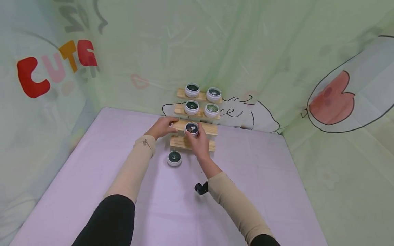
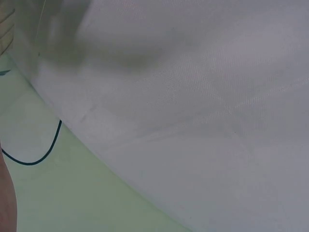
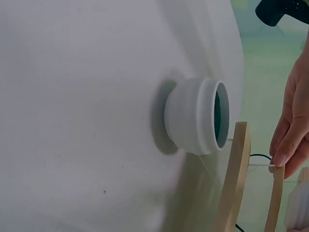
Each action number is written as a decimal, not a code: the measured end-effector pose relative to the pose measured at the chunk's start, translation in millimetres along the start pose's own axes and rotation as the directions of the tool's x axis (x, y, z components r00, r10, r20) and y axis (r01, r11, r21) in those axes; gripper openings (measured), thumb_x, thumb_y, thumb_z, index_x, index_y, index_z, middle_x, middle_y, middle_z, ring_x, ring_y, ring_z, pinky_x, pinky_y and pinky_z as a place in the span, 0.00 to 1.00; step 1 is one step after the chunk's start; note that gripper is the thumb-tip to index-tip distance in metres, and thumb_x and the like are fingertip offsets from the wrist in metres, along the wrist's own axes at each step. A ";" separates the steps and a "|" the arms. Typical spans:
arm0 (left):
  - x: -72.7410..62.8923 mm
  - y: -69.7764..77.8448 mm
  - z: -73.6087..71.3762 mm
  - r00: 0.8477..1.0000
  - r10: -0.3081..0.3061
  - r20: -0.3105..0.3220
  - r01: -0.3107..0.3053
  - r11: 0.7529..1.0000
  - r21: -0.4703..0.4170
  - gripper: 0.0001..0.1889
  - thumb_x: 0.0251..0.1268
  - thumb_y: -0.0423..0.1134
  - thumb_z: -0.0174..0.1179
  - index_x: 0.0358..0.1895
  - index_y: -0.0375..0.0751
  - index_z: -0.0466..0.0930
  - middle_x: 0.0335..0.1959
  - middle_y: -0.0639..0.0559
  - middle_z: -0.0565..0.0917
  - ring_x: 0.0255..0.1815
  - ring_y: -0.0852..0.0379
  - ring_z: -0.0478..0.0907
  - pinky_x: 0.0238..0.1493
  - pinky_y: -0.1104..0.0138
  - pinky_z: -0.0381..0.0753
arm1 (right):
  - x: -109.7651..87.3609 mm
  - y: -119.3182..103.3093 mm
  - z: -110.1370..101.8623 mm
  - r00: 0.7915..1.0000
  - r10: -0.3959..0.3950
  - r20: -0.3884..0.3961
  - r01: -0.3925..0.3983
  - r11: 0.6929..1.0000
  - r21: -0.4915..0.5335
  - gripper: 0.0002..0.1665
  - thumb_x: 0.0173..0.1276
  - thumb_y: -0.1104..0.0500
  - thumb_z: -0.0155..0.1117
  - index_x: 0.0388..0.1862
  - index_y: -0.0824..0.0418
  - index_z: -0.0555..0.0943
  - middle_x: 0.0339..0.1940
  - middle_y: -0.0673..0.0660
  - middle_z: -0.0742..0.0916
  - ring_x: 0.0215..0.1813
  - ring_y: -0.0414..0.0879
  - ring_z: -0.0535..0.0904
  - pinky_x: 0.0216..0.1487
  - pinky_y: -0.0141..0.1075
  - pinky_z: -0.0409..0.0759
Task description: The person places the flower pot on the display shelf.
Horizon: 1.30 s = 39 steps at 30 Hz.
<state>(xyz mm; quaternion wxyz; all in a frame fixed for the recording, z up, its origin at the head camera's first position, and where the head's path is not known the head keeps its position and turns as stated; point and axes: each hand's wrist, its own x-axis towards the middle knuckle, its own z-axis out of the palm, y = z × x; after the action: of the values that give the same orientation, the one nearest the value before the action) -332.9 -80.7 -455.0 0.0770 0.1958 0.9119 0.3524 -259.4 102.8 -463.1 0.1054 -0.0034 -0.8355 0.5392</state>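
Note:
A stepped wooden shelf (image 1: pixel 210 129) stands at the table's back edge. My left hand (image 1: pixel 161 127) pinches the left end of its third board from the top; the right wrist view shows the thumb and fingers (image 3: pixel 292 140) on both sides of that board. My right hand (image 1: pixel 200 145) grips a small white jar (image 1: pixel 192 127) with a dark round top, held at the same board. Whether the jar touches the wood cannot be told. In the left wrist view only a strip of skin (image 2: pixel 7 203) shows at the left edge.
Another white jar (image 1: pixel 174 158) stands upright on the lilac tablecloth (image 1: pixel 246 177), in front of the lowest board. Two jars (image 1: pixel 192 90) sit on the top board and two more (image 1: pixel 211 110) on the second. A printed green curtain (image 1: pixel 147 51) hangs behind. A black device (image 1: pixel 201 188) is at my right wrist.

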 end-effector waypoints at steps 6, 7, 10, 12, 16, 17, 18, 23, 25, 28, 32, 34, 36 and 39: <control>-3.5 -1.1 0.4 1.000 0.022 -0.012 -0.022 1.000 -0.012 0.31 0.59 0.38 0.70 0.65 0.32 0.72 0.64 0.38 0.75 0.60 0.43 0.75 0.64 0.58 0.74 | 11.3 1.0 6.2 1.000 0.001 -0.003 -0.001 0.999 -0.038 0.41 0.66 0.55 0.69 0.73 0.67 0.64 0.71 0.66 0.71 0.71 0.52 0.68 0.71 0.39 0.67; -4.4 -1.3 0.3 1.000 0.022 -0.012 -0.022 1.000 -0.014 0.31 0.59 0.38 0.70 0.65 0.32 0.72 0.64 0.38 0.75 0.61 0.43 0.75 0.65 0.58 0.74 | 12.9 1.2 7.3 1.000 0.007 -0.003 -0.007 0.998 -0.058 0.40 0.66 0.54 0.69 0.72 0.67 0.65 0.69 0.65 0.73 0.70 0.52 0.69 0.71 0.39 0.68; -5.9 -2.1 0.4 0.999 0.029 -0.014 -0.029 1.000 -0.011 0.31 0.58 0.38 0.70 0.65 0.31 0.73 0.64 0.38 0.75 0.60 0.43 0.75 0.64 0.58 0.74 | 16.7 -0.3 10.2 1.000 0.027 -0.007 -0.028 0.995 -0.093 0.39 0.66 0.53 0.69 0.71 0.66 0.67 0.65 0.65 0.77 0.67 0.53 0.72 0.69 0.41 0.69; -6.4 -1.8 -0.1 0.999 0.038 -0.018 -0.038 0.999 -0.007 0.31 0.58 0.38 0.71 0.65 0.31 0.73 0.64 0.38 0.76 0.60 0.43 0.75 0.64 0.58 0.75 | 19.4 -1.8 11.1 0.999 0.034 -0.014 -0.035 0.994 -0.107 0.40 0.66 0.52 0.69 0.71 0.66 0.67 0.64 0.65 0.78 0.67 0.53 0.73 0.69 0.42 0.69; -5.5 -1.1 -1.8 0.998 0.048 -0.036 -0.048 0.999 -0.004 0.30 0.58 0.37 0.70 0.64 0.31 0.73 0.63 0.38 0.76 0.59 0.43 0.76 0.63 0.58 0.75 | 24.9 -4.5 11.7 0.999 0.037 -0.007 -0.037 0.990 -0.134 0.44 0.67 0.49 0.68 0.74 0.67 0.62 0.68 0.66 0.75 0.69 0.53 0.70 0.71 0.40 0.67; -5.2 -0.9 -2.1 0.998 0.048 -0.037 -0.048 0.999 -0.005 0.30 0.58 0.37 0.70 0.64 0.31 0.73 0.63 0.38 0.76 0.59 0.43 0.75 0.63 0.58 0.75 | 25.8 -6.0 11.4 0.999 0.038 -0.003 -0.038 0.989 -0.141 0.45 0.67 0.48 0.68 0.75 0.67 0.62 0.68 0.66 0.74 0.69 0.53 0.70 0.71 0.40 0.67; -4.7 -1.0 -2.2 0.998 0.047 -0.037 -0.047 0.999 -0.004 0.30 0.58 0.37 0.70 0.64 0.31 0.73 0.63 0.38 0.76 0.60 0.43 0.75 0.63 0.58 0.75 | 26.6 -6.9 11.2 0.999 0.042 0.002 -0.041 0.988 -0.149 0.45 0.67 0.48 0.67 0.75 0.67 0.61 0.69 0.66 0.74 0.70 0.53 0.69 0.72 0.39 0.66; -3.0 -0.9 -2.4 0.999 0.043 -0.031 -0.043 0.999 -0.004 0.31 0.59 0.37 0.70 0.65 0.31 0.72 0.64 0.38 0.75 0.62 0.44 0.74 0.64 0.59 0.74 | 29.0 -10.2 10.4 0.998 0.056 0.007 -0.054 0.985 -0.166 0.47 0.67 0.47 0.67 0.76 0.67 0.58 0.71 0.65 0.71 0.71 0.53 0.67 0.72 0.39 0.65; -2.9 -0.1 -3.0 0.999 0.040 -0.034 -0.040 0.999 -0.004 0.31 0.59 0.37 0.70 0.65 0.31 0.72 0.64 0.38 0.76 0.61 0.44 0.75 0.64 0.59 0.74 | 29.8 -10.2 10.7 0.998 0.058 0.004 -0.057 0.985 -0.165 0.48 0.67 0.47 0.67 0.76 0.67 0.58 0.71 0.65 0.71 0.71 0.52 0.67 0.72 0.39 0.65; -3.3 1.8 -3.8 0.999 0.039 -0.038 -0.039 0.999 -0.010 0.31 0.59 0.37 0.70 0.65 0.31 0.73 0.64 0.38 0.76 0.60 0.44 0.75 0.63 0.58 0.75 | 30.8 -10.7 11.2 0.998 0.061 -0.003 -0.060 0.986 -0.157 0.48 0.67 0.47 0.67 0.76 0.67 0.58 0.71 0.65 0.71 0.71 0.52 0.68 0.72 0.39 0.66; -4.1 3.2 -3.8 0.999 0.036 -0.034 -0.037 0.999 -0.012 0.31 0.59 0.37 0.70 0.65 0.31 0.73 0.64 0.38 0.76 0.60 0.44 0.75 0.63 0.59 0.75 | 30.9 -10.0 12.6 0.998 0.060 -0.011 -0.061 0.985 -0.160 0.48 0.67 0.47 0.67 0.76 0.67 0.58 0.71 0.65 0.71 0.71 0.52 0.68 0.72 0.39 0.66; -3.8 2.7 -3.3 0.999 0.035 -0.035 -0.036 0.999 -0.006 0.31 0.59 0.37 0.70 0.65 0.31 0.73 0.64 0.38 0.76 0.60 0.44 0.75 0.63 0.59 0.75 | 30.9 -8.8 13.6 0.998 0.056 -0.013 -0.057 0.985 -0.165 0.48 0.67 0.47 0.67 0.76 0.67 0.58 0.71 0.65 0.71 0.71 0.52 0.68 0.72 0.39 0.66; -3.6 2.3 -2.7 0.999 0.032 -0.033 -0.032 0.999 -0.006 0.31 0.59 0.37 0.70 0.65 0.31 0.73 0.64 0.38 0.76 0.60 0.44 0.75 0.63 0.59 0.75 | 30.8 -7.4 14.3 0.998 0.058 -0.016 -0.060 0.985 -0.163 0.48 0.67 0.47 0.67 0.76 0.67 0.58 0.71 0.65 0.71 0.71 0.52 0.67 0.72 0.39 0.65; -2.2 1.2 -0.7 0.999 0.030 -0.029 -0.030 1.000 -0.007 0.30 0.59 0.37 0.70 0.65 0.31 0.73 0.63 0.38 0.76 0.60 0.44 0.75 0.63 0.59 0.75 | 30.7 -5.0 15.3 0.998 0.065 -0.020 -0.068 0.986 -0.154 0.48 0.67 0.47 0.67 0.76 0.67 0.58 0.71 0.65 0.71 0.71 0.52 0.67 0.72 0.39 0.65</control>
<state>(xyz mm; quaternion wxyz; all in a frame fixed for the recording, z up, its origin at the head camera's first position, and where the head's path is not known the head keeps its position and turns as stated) -330.7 -81.2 -453.6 0.0595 0.2041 0.9086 0.3597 -291.6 90.7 -459.3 0.0930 -0.0434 -0.8734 0.4762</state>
